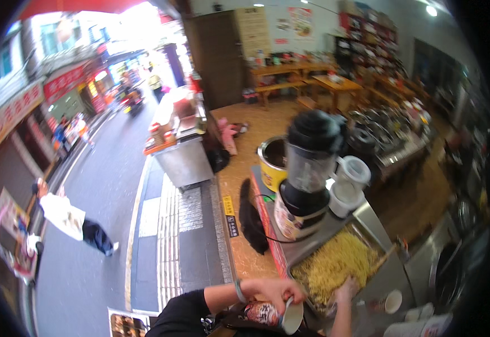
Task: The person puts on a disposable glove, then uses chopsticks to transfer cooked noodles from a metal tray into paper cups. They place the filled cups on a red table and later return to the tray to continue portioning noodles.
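My left hand grips a printed paper cup by its rim, the cup tilted with its open mouth to the right. Just right of it, my right hand reaches down to the near edge of a heap of yellow noodle-like shreds in a rectangular metal tray. Its fingers are blurred, so whether they hold any shreds cannot be told. A wooden stick or handle leans on the tray's right side. Another paper cup lies to the right of my right hand.
Behind the tray stand a blender, a white plastic jug and a yellow pot. A steel cart stands at the shop's edge. A person is on the street at left. Wooden tables are farther back.
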`<state>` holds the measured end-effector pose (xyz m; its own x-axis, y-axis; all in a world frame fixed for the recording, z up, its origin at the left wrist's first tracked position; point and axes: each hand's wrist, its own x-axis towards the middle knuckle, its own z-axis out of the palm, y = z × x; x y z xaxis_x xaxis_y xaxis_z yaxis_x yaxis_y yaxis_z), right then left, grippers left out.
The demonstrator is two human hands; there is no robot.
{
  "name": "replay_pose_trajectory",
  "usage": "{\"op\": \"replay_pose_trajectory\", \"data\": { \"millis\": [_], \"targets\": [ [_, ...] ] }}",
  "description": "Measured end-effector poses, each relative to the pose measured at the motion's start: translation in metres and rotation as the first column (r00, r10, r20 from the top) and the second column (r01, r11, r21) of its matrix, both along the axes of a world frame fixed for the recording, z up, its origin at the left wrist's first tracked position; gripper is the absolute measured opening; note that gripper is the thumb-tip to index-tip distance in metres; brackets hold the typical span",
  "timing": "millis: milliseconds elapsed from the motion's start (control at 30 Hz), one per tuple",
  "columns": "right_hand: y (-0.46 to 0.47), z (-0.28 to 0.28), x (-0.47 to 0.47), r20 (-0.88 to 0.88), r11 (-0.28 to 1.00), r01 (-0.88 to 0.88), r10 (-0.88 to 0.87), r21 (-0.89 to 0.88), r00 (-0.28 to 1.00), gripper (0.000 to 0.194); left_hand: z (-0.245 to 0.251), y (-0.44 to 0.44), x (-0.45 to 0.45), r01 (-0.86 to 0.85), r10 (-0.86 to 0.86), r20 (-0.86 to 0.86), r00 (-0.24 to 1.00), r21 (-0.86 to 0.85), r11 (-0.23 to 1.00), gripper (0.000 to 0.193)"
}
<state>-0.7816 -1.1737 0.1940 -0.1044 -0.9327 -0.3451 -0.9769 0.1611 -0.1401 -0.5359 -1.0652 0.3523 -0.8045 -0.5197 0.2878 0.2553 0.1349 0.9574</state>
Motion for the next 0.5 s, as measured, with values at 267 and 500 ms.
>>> {"op": "replay_pose_trajectory", "data": {
  "millis": [267, 500],
  "targets": [
    [0.0, 0.042, 0.035, 0.226, 0.949, -0.251, 0.292, -0.192, 0.929, 0.038, -0.028, 0.063, 0.052, -0.249, 0.295, -0.093, 0.951, 0.332, 0.91, 0.051],
    [-0.065, 0.094, 0.018, 0.794, 0.962, 0.06, 0.184, -0.267, 0.58, 0.047, -0.038, 0.076, 0.107, -0.196, 0.292, -0.205, 0.934, 0.389, 0.9, 0.069]
  ]
}}
